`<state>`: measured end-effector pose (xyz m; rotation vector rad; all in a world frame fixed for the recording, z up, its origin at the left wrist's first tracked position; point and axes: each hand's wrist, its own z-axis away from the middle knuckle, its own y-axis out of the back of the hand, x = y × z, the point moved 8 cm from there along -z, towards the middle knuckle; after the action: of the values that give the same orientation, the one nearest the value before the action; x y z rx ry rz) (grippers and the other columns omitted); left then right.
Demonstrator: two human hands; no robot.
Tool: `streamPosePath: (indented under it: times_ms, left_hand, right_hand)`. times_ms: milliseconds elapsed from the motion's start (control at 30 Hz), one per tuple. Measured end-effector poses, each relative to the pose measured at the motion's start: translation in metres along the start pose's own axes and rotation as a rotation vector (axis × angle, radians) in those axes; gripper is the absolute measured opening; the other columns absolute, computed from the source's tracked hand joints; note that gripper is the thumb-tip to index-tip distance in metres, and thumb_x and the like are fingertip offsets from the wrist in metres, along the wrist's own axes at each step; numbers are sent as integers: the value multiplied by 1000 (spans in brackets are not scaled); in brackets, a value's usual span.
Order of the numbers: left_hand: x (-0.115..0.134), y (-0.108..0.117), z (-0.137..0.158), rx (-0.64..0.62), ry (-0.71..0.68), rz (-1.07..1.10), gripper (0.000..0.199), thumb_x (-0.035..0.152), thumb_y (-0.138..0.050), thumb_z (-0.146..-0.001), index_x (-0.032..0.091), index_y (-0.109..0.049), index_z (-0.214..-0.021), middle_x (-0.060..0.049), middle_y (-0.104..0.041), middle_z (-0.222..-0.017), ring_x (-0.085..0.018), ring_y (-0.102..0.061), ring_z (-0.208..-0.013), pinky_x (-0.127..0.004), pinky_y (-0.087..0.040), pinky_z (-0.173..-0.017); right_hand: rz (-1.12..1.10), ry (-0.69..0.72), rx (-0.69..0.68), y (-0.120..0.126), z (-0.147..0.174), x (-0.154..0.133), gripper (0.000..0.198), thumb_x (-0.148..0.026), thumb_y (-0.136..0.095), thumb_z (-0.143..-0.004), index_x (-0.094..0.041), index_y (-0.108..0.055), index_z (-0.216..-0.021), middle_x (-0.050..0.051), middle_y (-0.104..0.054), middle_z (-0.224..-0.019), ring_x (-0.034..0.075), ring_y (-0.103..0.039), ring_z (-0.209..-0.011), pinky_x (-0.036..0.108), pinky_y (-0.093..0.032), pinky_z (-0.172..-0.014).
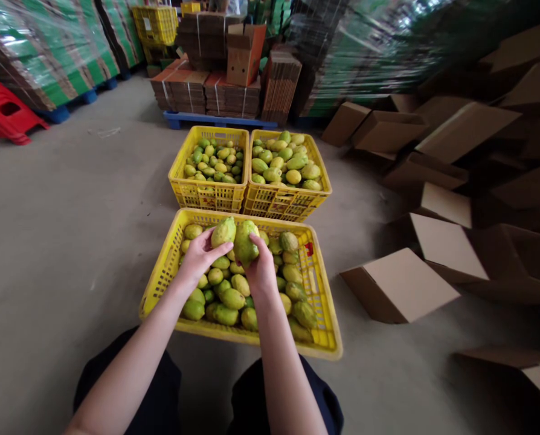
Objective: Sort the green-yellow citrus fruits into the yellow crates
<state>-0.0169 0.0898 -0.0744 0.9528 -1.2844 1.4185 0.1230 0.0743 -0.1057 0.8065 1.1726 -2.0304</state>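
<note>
My left hand [201, 258] is closed around a plump yellow-green fruit [223, 232], oval and shaped like a small papaya. Beside it, my right hand [261, 266] grips a larger green fruit [245, 240] of the same sort, slightly bumpy. The two fruits are side by side, nearly touching, above a wide yellow plastic crate [328, 326]. Many similar green and yellow fruits [232, 298] lie loose in that crate. Part of the pile is hidden under my hands and forearms.
Just beyond stand two deeper yellow crates, one with smaller fruits [213, 160] and one with larger fruits [286, 162]. Cardboard boxes [410, 287] are strewn on the right. Flattened cartons [234, 96] sit on a blue pallet [215, 119]. A red stool [9, 112] is at left.
</note>
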Motion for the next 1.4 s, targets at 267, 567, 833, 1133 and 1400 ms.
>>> streamPosePath:
  times_ms: [267,567,833,1133,1400]
  left_hand:
    - [-2,1,-2,-8,-41,-27,49,39,-88,-66,16,-73,-107,-10,-78,-106,-31,-71,-110,-43,-54,-101]
    - [-2,0,-1,0,-38,-16,48,41,-86,-68,17,-72,-107,-9,-78,-107,-30,-70,-111,-42,-54,-101]
    - [-3,2,-3,-1,-40,-24,50,36,-87,-67,15,-71,-110,-11,-77,-110,-32,-70,-112,-43,-54,-101]
    - [-2,0,2,54,-39,-55,35,37,-78,-76,21,-70,-106,-7,-76,-113,-30,-68,-115,-41,-51,-104]
    - [-3,8,-1,153,-25,-134,28,50,-69,-85,22,-70,-84,-4,-72,-83,-25,-68,-90,-36,-54,-84]
  right_hand:
    - [44,28,-27,-1,-3,2,26,-50,-71,-73,-26,-65,-80,1,-66,-71,24,-66,-73,33,-46,-50]
    - [23,-27,-17,-4,2,0,31,-52,-73,-69,-24,-64,-79,2,-68,-68,30,-72,-89,40,-60,-65]
    - [-18,-84,28,-3,5,2,30,-48,-72,-70,-24,-64,-86,0,-68,-69,27,-71,-84,37,-58,-64]
    - [63,-68,19,-3,5,1,36,-52,-71,-69,-22,-65,-88,-2,-65,-69,18,-59,-60,29,-43,-47]
    - [147,-36,33,4,1,4,35,-49,-77,-68,-22,-66,-88,-3,-68,-70,21,-68,-68,30,-53,-54]
